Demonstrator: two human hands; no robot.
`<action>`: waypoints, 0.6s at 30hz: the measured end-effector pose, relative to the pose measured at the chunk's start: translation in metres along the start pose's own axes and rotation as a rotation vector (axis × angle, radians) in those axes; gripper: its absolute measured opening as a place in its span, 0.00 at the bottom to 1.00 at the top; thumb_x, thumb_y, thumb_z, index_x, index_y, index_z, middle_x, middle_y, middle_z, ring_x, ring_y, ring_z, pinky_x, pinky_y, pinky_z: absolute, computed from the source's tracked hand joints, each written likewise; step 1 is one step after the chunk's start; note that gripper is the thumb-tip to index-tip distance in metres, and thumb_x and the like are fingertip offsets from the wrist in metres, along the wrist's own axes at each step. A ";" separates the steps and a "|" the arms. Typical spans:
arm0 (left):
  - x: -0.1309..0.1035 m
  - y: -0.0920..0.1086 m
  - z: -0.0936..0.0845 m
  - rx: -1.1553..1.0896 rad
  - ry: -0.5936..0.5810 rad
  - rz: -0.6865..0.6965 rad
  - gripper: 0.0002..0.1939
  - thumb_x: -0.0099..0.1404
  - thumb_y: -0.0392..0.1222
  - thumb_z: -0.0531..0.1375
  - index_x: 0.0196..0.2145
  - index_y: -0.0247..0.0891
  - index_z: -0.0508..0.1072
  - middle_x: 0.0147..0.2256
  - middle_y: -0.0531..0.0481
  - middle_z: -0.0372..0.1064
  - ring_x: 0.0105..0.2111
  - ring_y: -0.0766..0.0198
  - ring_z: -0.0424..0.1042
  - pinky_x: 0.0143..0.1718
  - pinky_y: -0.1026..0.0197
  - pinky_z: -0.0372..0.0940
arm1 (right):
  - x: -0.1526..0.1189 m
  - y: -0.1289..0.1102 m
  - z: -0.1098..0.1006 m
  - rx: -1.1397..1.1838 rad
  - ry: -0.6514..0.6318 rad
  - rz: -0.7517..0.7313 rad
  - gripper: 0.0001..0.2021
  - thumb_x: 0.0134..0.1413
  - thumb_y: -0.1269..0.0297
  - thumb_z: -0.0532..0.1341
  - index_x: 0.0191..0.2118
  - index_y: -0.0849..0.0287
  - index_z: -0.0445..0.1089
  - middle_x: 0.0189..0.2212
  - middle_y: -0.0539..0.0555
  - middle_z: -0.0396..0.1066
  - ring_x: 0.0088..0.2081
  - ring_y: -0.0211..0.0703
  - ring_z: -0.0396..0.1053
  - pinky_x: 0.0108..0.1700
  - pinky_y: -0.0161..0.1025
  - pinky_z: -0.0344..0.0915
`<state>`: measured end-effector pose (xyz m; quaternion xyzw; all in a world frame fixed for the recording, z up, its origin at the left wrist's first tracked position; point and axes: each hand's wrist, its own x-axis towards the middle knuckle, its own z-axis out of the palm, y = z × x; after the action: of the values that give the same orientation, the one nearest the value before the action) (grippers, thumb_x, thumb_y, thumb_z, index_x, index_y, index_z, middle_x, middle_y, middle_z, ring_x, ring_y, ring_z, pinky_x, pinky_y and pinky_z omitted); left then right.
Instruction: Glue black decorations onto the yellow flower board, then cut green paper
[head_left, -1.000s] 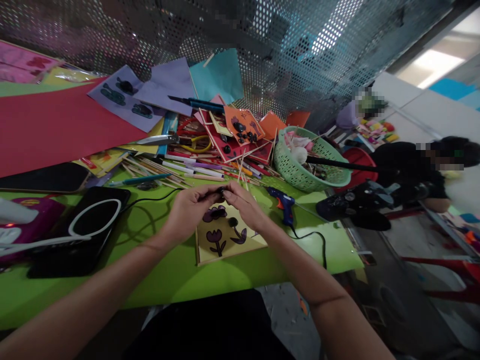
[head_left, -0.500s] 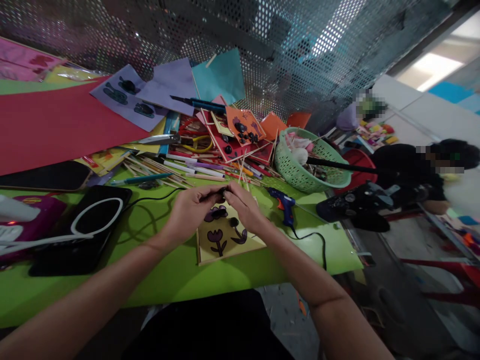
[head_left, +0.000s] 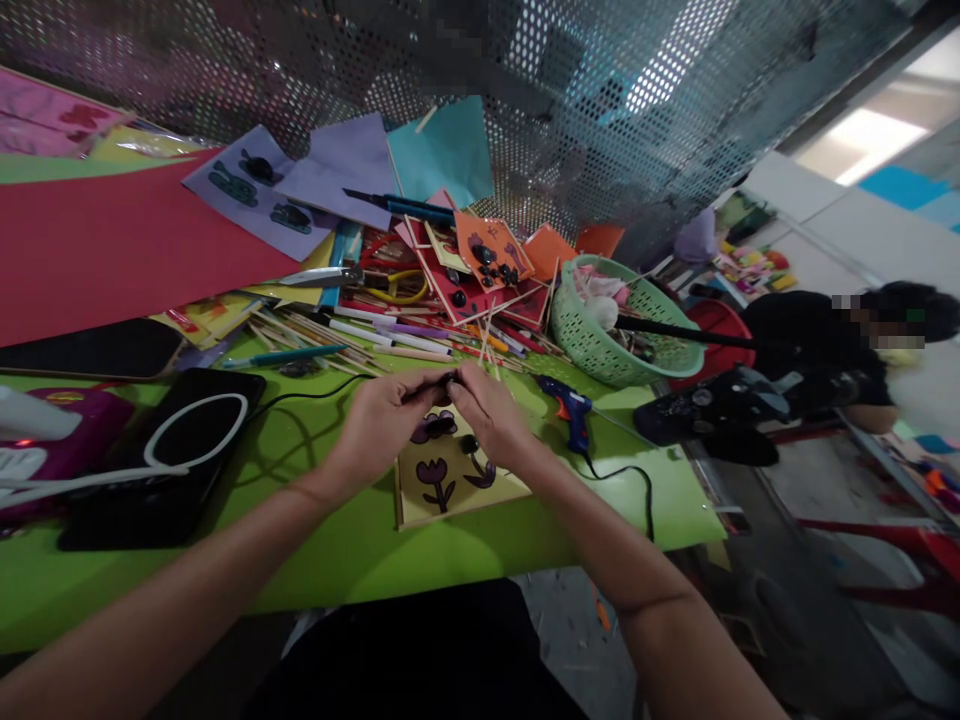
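My left hand (head_left: 375, 415) and my right hand (head_left: 487, 410) meet above a yellow card (head_left: 409, 505) with dark purple flowers on it. Fingertips of both hands pinch a small dark piece (head_left: 450, 378), mostly covered by the fingers; its kind cannot be made out. Beneath my hands, a purple tulip shape (head_left: 433, 480) shows on the card's lower left. A flower with a round dark top (head_left: 470, 444) lies beside my right wrist. Thin wooden sticks edge the card. To the right of my right hand rests a blue glue gun (head_left: 570, 410) with an orange trigger.
Markers (head_left: 360, 330), wooden sticks (head_left: 315, 340) and decorated cards (head_left: 491, 250) pile up behind my hands. A green basket (head_left: 630, 370) stands at the back right. At left lie a black phone-like slab (head_left: 180, 480) and scissors (head_left: 322, 277). Another person (head_left: 810, 340) is at far right.
Both hands stay almost in place, still pinching the small dark piece over the card. The whole view has shifted very slightly.
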<state>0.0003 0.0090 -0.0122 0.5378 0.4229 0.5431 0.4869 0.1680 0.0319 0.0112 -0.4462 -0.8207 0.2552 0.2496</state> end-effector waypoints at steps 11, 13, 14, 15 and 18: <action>-0.001 0.003 0.000 -0.027 -0.002 -0.023 0.14 0.63 0.46 0.65 0.44 0.39 0.84 0.42 0.48 0.83 0.41 0.58 0.80 0.50 0.55 0.75 | -0.002 0.008 -0.001 0.215 -0.013 0.034 0.17 0.70 0.48 0.49 0.32 0.53 0.55 0.30 0.49 0.63 0.33 0.43 0.60 0.37 0.41 0.55; -0.002 0.002 0.000 -0.005 0.003 -0.017 0.14 0.63 0.45 0.65 0.45 0.39 0.83 0.42 0.49 0.82 0.42 0.58 0.80 0.51 0.55 0.74 | -0.001 0.009 0.001 0.230 -0.018 0.033 0.17 0.70 0.48 0.49 0.33 0.53 0.56 0.31 0.49 0.64 0.34 0.43 0.60 0.37 0.41 0.56; -0.002 0.001 -0.001 0.004 0.002 -0.018 0.14 0.64 0.45 0.65 0.46 0.39 0.83 0.43 0.49 0.82 0.42 0.58 0.80 0.51 0.56 0.74 | -0.001 0.009 0.001 0.231 -0.020 0.036 0.17 0.70 0.48 0.50 0.33 0.53 0.56 0.31 0.49 0.64 0.34 0.44 0.60 0.37 0.41 0.56; -0.002 0.000 -0.001 0.011 0.000 -0.018 0.15 0.64 0.45 0.65 0.46 0.40 0.83 0.43 0.49 0.82 0.42 0.58 0.80 0.51 0.56 0.74 | -0.001 0.009 0.001 0.228 -0.023 0.040 0.17 0.70 0.48 0.50 0.33 0.53 0.56 0.31 0.49 0.64 0.34 0.44 0.60 0.37 0.41 0.56; -0.002 -0.002 -0.001 0.017 -0.001 -0.018 0.14 0.64 0.45 0.65 0.46 0.40 0.83 0.43 0.50 0.82 0.42 0.58 0.80 0.50 0.57 0.74 | -0.001 0.009 0.001 0.223 -0.033 0.041 0.16 0.70 0.49 0.50 0.33 0.53 0.56 0.30 0.49 0.63 0.34 0.44 0.60 0.37 0.41 0.55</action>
<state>-0.0005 0.0072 -0.0147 0.5384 0.4321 0.5346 0.4874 0.1736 0.0350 0.0041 -0.4281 -0.7818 0.3573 0.2789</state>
